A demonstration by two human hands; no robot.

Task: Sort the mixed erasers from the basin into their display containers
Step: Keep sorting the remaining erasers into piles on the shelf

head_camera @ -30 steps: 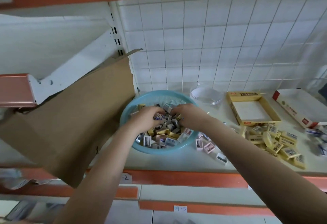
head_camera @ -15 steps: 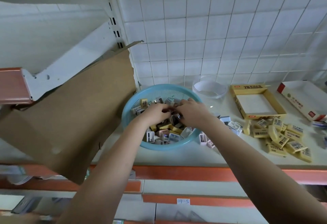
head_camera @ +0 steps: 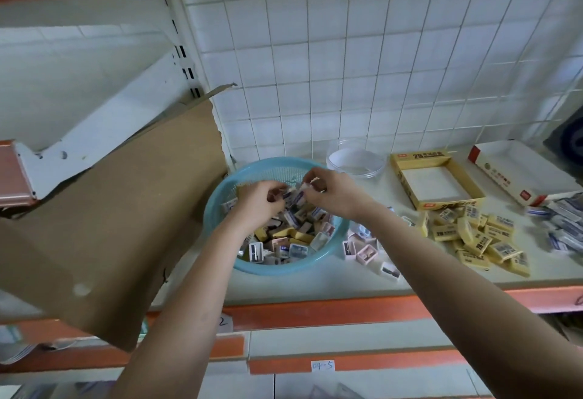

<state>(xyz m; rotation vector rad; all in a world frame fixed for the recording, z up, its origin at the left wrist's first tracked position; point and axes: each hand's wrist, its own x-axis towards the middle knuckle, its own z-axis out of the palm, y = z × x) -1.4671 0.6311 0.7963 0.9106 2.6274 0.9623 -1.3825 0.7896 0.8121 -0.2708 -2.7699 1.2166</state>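
Observation:
A light blue basin (head_camera: 220,242) on the shelf holds a heap of mixed erasers (head_camera: 293,237) in white, yellow and pink sleeves. Both hands are over its far half. My left hand (head_camera: 257,206) has its fingers curled around small erasers from the heap. My right hand (head_camera: 332,195) pinches a white eraser with a dark sleeve (head_camera: 296,195) between thumb and fingers, close to the left hand. An empty yellow display box (head_camera: 407,188), a clear round tub (head_camera: 355,162) and a white and red box (head_camera: 492,171) stand behind and to the right.
Yellow erasers (head_camera: 476,236) lie heaped right of the basin, pink and white ones (head_camera: 366,248) beside its rim, blue-white ones (head_camera: 561,218) at far right. A torn cardboard sheet (head_camera: 110,228) leans at left. The orange shelf edge (head_camera: 315,310) runs along the front.
Both hands rose from deep in the heap to its far side and closed on erasers. The view shifted slightly.

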